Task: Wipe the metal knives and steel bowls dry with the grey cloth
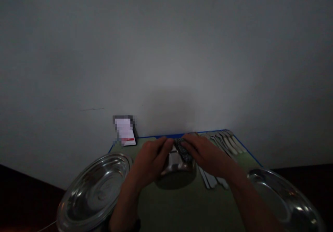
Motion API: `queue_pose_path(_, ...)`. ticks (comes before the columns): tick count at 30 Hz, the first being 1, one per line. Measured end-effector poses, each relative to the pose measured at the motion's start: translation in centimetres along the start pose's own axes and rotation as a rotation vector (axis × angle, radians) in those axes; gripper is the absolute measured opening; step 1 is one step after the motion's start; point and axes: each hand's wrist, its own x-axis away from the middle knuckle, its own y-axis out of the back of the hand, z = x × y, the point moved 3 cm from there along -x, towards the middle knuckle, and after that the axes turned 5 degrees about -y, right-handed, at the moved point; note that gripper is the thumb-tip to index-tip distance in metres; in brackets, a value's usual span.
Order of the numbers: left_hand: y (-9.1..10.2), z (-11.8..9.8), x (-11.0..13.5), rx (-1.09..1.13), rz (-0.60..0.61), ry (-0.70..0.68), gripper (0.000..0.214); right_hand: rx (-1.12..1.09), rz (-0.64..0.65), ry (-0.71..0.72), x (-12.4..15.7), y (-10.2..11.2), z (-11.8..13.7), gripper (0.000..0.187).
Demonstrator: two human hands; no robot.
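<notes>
In the head view a small shiny metal vessel (174, 162), perhaps a bowl or cup, is between my hands above the table; its full shape is partly hidden. My left hand (152, 159) grips it from the left side, thumb along the top. My right hand (206, 152) is closed on a black-and-white checked cloth (182, 150) and presses it against the vessel's upper right side. Close to my right forearm lie rows of metal cutlery (229, 142), partly covered by that arm. Several pale handles or blades (209, 180) show below my right wrist.
A large metal basin (96, 187) stands at the left, and another shiny metal basin (288, 197) at the right. A phone (127, 133) with a lit screen leans on the wall at the back left. The greenish tabletop (182, 207) has a blue edge against the wall.
</notes>
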Motion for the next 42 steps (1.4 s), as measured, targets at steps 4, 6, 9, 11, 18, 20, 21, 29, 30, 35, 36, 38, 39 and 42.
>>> queue_pose_path(4,0.9,1.5,-0.3,0.287,-0.212,0.068,0.032,-0.196,-0.216,-0.092,0.0,1.8,-1.8,0.026)
queue_pose_path(6,1.2,2.3,-0.1,0.429,-0.293,0.095,0.037,-0.274,-0.338,-0.121,0.3,2.8,-2.1,0.028)
queue_pose_path(9,1.8,2.7,0.5,0.45,-0.411,0.126,0.04,-0.219,-0.332,-0.089,0.6,3.2,-1.6,0.027)
queue_pose_path(11,2.3,2.5,1.0,0.375,-0.412,0.106,0.04,-0.107,-0.26,-0.051,0.8,3.2,-1.0,0.024)
queue_pose_path(18,2.2,-0.4,1.7,0.016,-0.031,-0.059,0.035,0.161,-0.056,0.022,1.4,1.9,1.0,0.027)
queue_pose_path(20,1.3,-1.0,1.5,-0.056,0.078,-0.11,0.033,0.18,0.015,0.042,1.3,1.1,1.9,0.025)
queue_pose_path(21,0.9,-1.2,1.4,-0.079,0.11,-0.123,0.032,0.18,0.046,0.045,1.2,0.8,2.2,0.025)
queue_pose_path(29,1.3,-0.2,0.7,0.072,-0.068,-0.051,0.03,-0.083,-0.183,0.006,0.8,2.2,-0.4,0.024)
queue_pose_path(30,1.6,0.3,0.8,0.135,-0.119,-0.033,0.032,-0.135,-0.25,-0.013,0.9,2.7,-0.9,0.024)
queue_pose_path(35,2.9,2.2,1.3,0.37,-0.428,0.04,0.036,-0.159,-0.337,-0.008,1.2,3.9,-0.6,0.023)
queue_pose_path(36,3.0,2.1,1.4,0.342,-0.43,0.035,0.036,-0.123,-0.296,0.007,1.3,3.7,-0.2,0.022)
queue_pose_path(38,2.9,1.2,1.4,0.226,-0.329,-0.013,0.036,-0.033,-0.219,0.026,1.4,3.3,0.5,0.023)
queue_pose_path(39,2.8,0.6,1.5,0.154,-0.249,-0.047,0.036,0.011,-0.188,0.032,1.4,3.0,0.9,0.023)
queue_pose_path(42,2.1,-1.0,1.5,-0.05,-0.047,-0.166,0.034,0.103,-0.099,0.044,1.5,1.8,1.8,0.025)
